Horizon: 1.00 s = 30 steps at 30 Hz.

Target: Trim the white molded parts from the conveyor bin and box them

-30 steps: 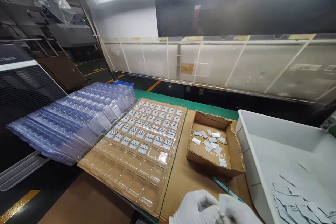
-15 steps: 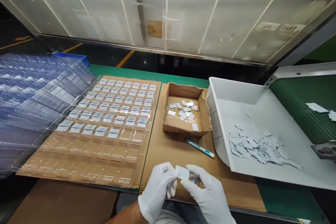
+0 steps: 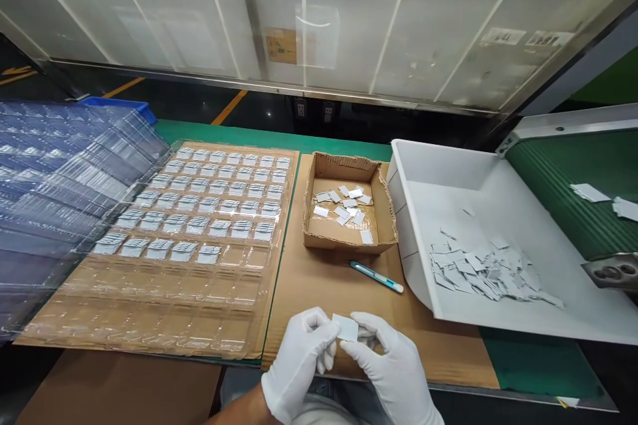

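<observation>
Both gloved hands, left hand [image 3: 298, 360] and right hand [image 3: 393, 372], pinched one small white card [image 3: 345, 328] at desk's near edge | cardboard box [image 3: 349, 239] held loose cards | white bin [image 3: 498, 309] held a heap

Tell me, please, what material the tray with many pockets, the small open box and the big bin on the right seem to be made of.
Pocketed tray: thin clear plastic, glossy; the brown sheet beneath shows through it and light glints on its ridges.
Small open box: brown corrugated cardboard, matt, with rough torn edges.
Big bin: probably moulded plastic, white and smooth with a slight sheen; the look alone cannot confirm it.
</observation>
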{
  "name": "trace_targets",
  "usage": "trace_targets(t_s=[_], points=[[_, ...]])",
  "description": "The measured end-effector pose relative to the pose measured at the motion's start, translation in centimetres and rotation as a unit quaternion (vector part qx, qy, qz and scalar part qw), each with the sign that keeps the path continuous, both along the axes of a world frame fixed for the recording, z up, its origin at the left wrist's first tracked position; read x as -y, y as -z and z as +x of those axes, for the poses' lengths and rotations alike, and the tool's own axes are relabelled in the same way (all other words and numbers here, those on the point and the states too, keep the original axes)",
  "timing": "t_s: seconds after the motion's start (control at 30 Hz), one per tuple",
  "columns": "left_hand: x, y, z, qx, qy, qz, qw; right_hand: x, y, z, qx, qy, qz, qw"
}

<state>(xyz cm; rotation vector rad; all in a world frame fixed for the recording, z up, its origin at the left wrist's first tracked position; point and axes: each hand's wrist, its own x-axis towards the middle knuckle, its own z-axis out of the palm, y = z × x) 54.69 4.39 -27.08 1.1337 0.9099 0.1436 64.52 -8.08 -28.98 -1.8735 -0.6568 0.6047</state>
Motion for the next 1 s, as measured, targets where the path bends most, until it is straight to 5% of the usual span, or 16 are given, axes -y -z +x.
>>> trace_targets(t_s=[0.33,0.73,0.9,1.0], points=[[0.4,2.1,-0.6,0.058,-0.006,-0.066,0.996,0.2,-0.2,0.1,-0.016,-0.019,0.054,0.998],[0.4,1.9,-0.5,0.068,0.001,-0.072,0.995,0.2,0.0,0.4,-0.024,-0.022,0.031,0.999],[0.0,0.0,0.0,0.029,0.077,0.011,0.997,0.0,-0.3,0.1,0.018,-0.018,0.046,0.999],[-1.7,-2.5,1.2,-0.004,0.132,0.157,0.979,0.6,-0.8,0.6,0.09,-0.001,0.091,0.992]])
